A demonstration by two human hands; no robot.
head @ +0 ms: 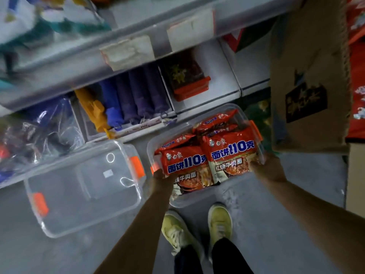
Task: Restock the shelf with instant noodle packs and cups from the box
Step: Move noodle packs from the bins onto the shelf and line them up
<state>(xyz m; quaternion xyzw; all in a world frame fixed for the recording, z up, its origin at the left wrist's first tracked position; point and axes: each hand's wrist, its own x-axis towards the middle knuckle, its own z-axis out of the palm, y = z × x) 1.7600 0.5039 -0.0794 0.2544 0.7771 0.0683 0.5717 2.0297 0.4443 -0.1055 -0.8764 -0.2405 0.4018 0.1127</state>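
Bare grey floor (65, 252) at seven o'clock; cardboard carton (308, 76) crowding two o'clock; shelf edge (83, 62) overhead at eleven. Clear plastic box (233, 191) at centre, packed with red instant noodle packs (230, 153), blue-and-white lettering; left hand (161, 177) and right hand (266, 167) gripping its near corners; empty clear lid (83, 186) lying at nine o'clock.
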